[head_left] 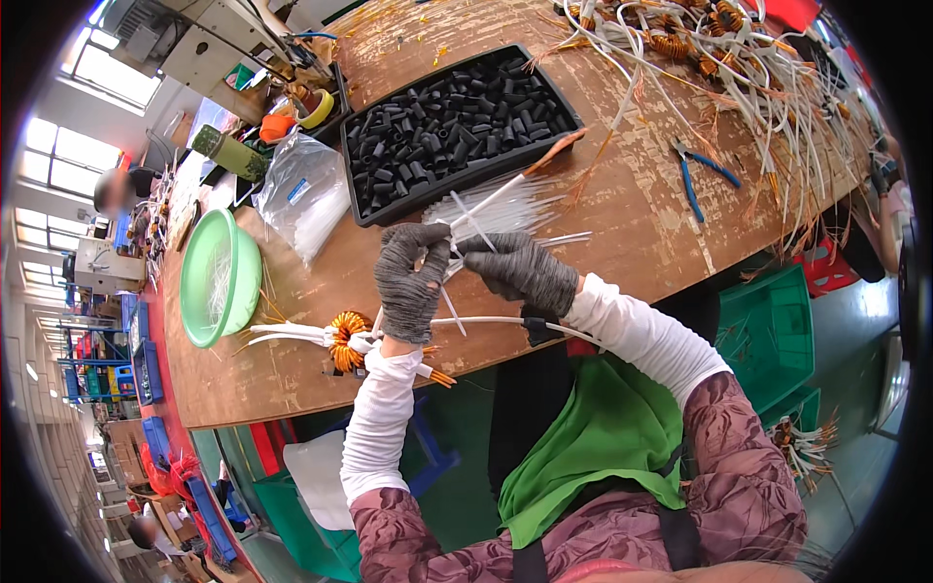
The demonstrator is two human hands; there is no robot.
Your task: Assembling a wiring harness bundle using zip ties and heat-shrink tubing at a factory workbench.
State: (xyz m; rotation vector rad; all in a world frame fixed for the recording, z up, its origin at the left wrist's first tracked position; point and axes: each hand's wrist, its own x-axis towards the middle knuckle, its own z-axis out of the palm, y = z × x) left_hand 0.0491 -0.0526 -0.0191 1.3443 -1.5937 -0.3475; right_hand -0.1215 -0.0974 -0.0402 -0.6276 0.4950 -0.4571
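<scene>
Both my hands wear grey knit gloves and meet over the table near its front edge. My left hand [410, 282] is closed in a pinch around a white cable [501, 197], whose bare copper end points up to the right. Beside it my right hand [520, 270] pinches a white cable tie [472, 222] that crosses the cable. Exactly how the tie loops is hidden by my fingers. Below my left hand lies a ring coil [348, 340] wound with copper wire, with white leads running out. Loose white cable ties [530, 202] lie just beyond my hands.
A black tray [364, 211] of short black sleeves stands behind my hands. To the left are a green basin [190, 316] and a clear plastic bag [306, 185]. Blue-handled pliers [692, 189] lie at right, before piled coils and cables [768, 87]. Green crates [768, 335] stand below.
</scene>
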